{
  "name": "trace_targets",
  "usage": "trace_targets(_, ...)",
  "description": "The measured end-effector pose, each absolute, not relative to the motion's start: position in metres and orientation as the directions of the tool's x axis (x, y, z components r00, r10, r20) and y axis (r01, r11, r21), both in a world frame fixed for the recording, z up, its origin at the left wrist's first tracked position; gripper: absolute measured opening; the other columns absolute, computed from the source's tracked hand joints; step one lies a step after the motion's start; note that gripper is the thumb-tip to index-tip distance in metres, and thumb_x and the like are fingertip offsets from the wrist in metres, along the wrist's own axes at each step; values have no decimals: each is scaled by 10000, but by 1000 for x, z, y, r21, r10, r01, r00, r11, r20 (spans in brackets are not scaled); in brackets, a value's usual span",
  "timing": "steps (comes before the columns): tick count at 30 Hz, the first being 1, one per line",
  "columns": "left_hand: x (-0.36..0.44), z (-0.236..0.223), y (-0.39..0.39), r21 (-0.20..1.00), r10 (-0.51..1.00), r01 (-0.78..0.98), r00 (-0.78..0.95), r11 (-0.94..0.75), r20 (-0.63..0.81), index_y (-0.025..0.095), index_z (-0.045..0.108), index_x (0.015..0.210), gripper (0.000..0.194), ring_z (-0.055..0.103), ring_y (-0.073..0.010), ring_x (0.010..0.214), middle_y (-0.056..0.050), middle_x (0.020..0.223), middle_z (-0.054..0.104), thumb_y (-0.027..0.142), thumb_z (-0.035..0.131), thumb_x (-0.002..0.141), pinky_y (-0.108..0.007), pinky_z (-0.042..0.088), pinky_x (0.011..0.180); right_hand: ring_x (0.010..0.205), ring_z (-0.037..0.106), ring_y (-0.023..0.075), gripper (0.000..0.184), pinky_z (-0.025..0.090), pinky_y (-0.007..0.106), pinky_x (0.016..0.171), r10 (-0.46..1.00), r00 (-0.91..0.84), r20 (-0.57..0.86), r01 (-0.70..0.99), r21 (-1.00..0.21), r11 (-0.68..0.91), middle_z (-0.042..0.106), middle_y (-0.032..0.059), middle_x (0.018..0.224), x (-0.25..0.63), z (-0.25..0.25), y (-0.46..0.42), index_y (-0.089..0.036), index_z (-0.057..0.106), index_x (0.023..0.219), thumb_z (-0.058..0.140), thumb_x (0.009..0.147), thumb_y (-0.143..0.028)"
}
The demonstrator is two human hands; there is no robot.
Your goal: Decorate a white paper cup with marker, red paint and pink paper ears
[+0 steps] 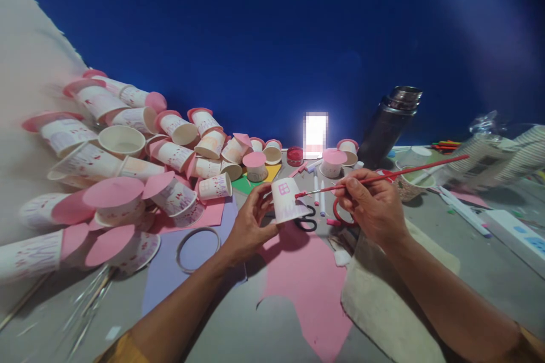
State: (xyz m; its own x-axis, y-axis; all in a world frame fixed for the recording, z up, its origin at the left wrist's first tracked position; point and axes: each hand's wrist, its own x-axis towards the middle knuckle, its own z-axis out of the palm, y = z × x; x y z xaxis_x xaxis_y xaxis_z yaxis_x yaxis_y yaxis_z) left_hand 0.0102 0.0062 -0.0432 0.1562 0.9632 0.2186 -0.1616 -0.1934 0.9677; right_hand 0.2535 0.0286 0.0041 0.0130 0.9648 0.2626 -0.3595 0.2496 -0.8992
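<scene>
My left hand [255, 218] is closed around a white paper cup [284, 204], held upside down over the table. A pink window shape and faint purple strokes mark the cup's side. In my right hand [370, 201] is a thin red-handled paintbrush [409, 171], gripped between thumb and fingers. Its red-coated bristles meet the cup's side, or come very close to it, by a small red mark. Beneath the cup lie black-handled scissors [307, 222] and a cut sheet of pink paper [313, 272].
Many decorated cups with pink paper tops [113, 193] are heaped at left. A small red paint pot [294, 156], felt pens [322, 195] and a dark flask [389, 125] stand or lie behind. A cloth [383, 300], stacked cups [489, 164] and a power strip [522, 232] occupy the right.
</scene>
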Motion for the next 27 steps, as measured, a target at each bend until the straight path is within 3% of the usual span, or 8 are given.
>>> trace_targets(8, 10, -42, 4, 970, 969, -186, 160, -156, 187, 270, 521, 1322, 709, 519, -339, 1454, -117, 1498, 583, 208, 899, 725, -517, 411, 1208, 495, 585, 93, 298, 449, 197, 427, 960, -61, 272, -358, -904, 233, 751, 21, 674, 256, 1, 29, -208, 751, 787, 926, 757, -447)
trace_targets(18, 9, -45, 7, 962, 958, -200, 180, -186, 223, 272, 512, 1319, 697, 527, -333, 1452, -117, 1496, 591, 202, 891, 737, -494, 445, 1180, 461, 572, 77, 310, 424, 182, 411, 963, -33, 267, -439, -870, 226, 751, 12, 662, 256, 8, 30, -206, 745, 763, 956, 717, -429)
trace_targets(27, 9, -42, 5, 971, 961, -143, 170, -194, 217, 271, 517, 1324, 697, 538, -326, 1439, -112, 1474, 609, 188, 874, 731, -476, 469, 1153, 461, 572, 83, 336, 408, 181, 397, 969, -68, 236, -393, -899, 191, 740, 16, 641, 253, 6, 28, -195, 737, 771, 946, 726, -454)
